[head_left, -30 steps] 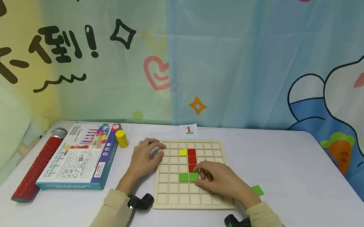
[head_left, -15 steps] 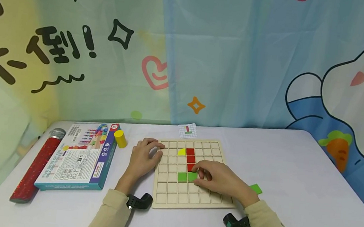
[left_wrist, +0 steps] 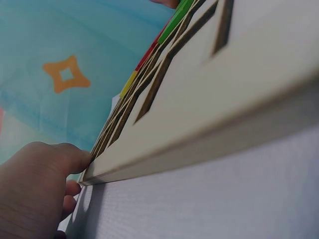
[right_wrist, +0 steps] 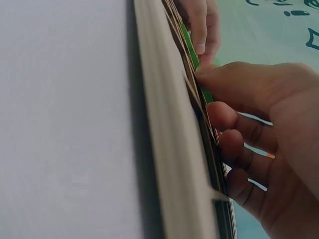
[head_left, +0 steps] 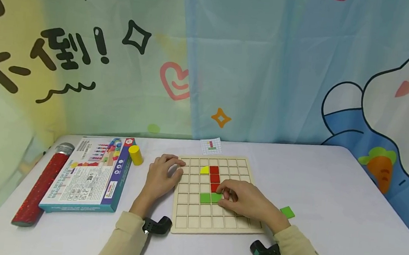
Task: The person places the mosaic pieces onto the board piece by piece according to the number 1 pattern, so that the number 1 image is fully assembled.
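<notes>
A wooden grid board [head_left: 184,222] lies on the table with coloured tiles in it. Red tiles [head_left: 214,178] form a column, and a yellow tile [head_left: 205,170] sits left of the topmost one. Below the column, a green tile [head_left: 205,198] lies beside another green tile [head_left: 215,197]. My right hand [head_left: 249,199] has its curled index finger and thumb at opposite edges of that second one, pinching it in its cell. My left hand [head_left: 162,177] rests at the board's far left corner, thumb and index finger touching the edge. The thumb [left_wrist: 75,158] presses there in the left wrist view.
A pattern card [head_left: 211,146] lies behind the board. Left of it stand a yellow cylinder [head_left: 135,155], a flat printed box [head_left: 85,173] and a red microphone [head_left: 43,186]. A loose green tile [head_left: 287,212] is on the white table [head_left: 337,206] beside my right wrist.
</notes>
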The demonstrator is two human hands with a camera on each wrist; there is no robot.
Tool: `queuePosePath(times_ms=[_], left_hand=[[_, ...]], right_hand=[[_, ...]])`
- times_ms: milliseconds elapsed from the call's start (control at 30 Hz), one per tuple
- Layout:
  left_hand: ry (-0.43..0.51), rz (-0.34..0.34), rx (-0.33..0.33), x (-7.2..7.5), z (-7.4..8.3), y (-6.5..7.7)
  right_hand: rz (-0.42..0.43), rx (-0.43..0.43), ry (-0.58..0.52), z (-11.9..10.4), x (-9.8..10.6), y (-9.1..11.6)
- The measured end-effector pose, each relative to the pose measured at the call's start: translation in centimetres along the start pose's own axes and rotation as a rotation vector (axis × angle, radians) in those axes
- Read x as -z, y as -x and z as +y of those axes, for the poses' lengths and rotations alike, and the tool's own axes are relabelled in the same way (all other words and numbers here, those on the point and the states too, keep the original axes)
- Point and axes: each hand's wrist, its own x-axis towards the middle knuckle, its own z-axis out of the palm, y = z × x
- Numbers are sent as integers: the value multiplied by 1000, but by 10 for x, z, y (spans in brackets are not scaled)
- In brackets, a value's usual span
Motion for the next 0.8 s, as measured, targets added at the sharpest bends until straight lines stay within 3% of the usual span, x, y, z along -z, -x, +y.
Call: queuePosePath(times_ms=[233, 467, 800], left_hand=[[2, -2, 4, 0, 0, 0], [0, 4, -6, 0, -1, 0], [-4, 13, -9, -1, -2, -1]], right_hand=[[-12, -19, -29, -1, 1, 0], [-59, 6, -129, 6, 11, 4], [8, -70, -116, 34, 34, 24]])
